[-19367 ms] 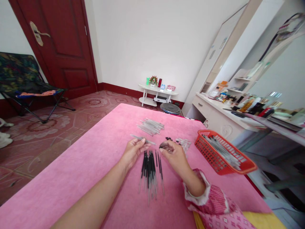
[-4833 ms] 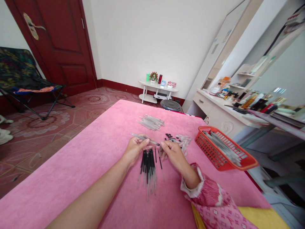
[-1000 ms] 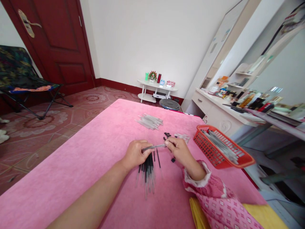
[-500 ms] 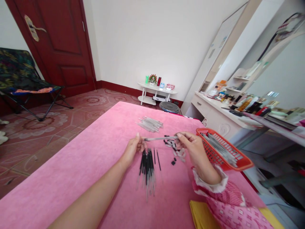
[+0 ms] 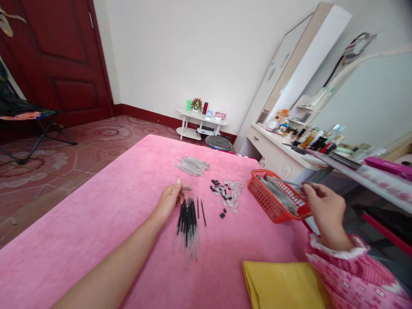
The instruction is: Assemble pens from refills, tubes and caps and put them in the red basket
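My right hand (image 5: 325, 210) is at the right edge of the red plastic basket (image 5: 272, 210). It pinches one end of a slim, clear grey pen barrel (image 5: 291, 183), which lies across the basket's top. Inside the basket are many similar pen barrels (image 5: 280, 195). My left hand (image 5: 170, 198) rests above the pink cloth with thumb and fingers apart, nothing visible in it. Just below its fingertips lies a bundle of black-and-clear pen refills (image 5: 186, 223), with two loose refills (image 5: 203, 212) beside it.
Small clear and black caps (image 5: 230, 193) lie scattered left of the basket. A pile of clear tubes (image 5: 192, 165) sits farther back on the pink-covered table (image 5: 128, 206). Folded yellow cloth (image 5: 280, 283) lies front right. A cluttered dressing table (image 5: 277, 146) stands beyond the basket.
My right hand has carried the pen barrel rightward from between both hands to over the basket. My left hand has let go of the barrel's other end. The view has turned right.
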Motion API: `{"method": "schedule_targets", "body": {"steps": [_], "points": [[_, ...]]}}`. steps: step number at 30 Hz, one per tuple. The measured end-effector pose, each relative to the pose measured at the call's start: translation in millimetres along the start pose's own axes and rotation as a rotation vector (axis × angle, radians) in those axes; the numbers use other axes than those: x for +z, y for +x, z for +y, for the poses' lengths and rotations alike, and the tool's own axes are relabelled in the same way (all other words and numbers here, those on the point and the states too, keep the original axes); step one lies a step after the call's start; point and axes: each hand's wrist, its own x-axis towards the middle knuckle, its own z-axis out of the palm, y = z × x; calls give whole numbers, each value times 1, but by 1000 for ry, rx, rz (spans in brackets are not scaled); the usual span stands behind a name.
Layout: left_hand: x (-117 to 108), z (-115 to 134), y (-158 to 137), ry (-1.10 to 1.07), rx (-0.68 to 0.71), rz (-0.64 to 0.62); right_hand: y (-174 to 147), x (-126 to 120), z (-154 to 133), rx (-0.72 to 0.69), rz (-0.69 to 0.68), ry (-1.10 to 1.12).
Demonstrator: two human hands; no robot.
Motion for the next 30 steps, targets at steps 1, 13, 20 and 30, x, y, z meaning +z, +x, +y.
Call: {"method": "schedule_targets", "body": {"steps": [1,13,20,30], "points": [[0,0,0,4,4,0,-1,0,2,12,-41,-71],[-1,-3,3,46,7,25,-55,90,-112,-544,-512,185],[-3,-7,6,59,9,49,-89,185,-171,-659,-759,137],[-2,-6,7,43,19,56,-98,223,-194,-792,-799,-88]]}}
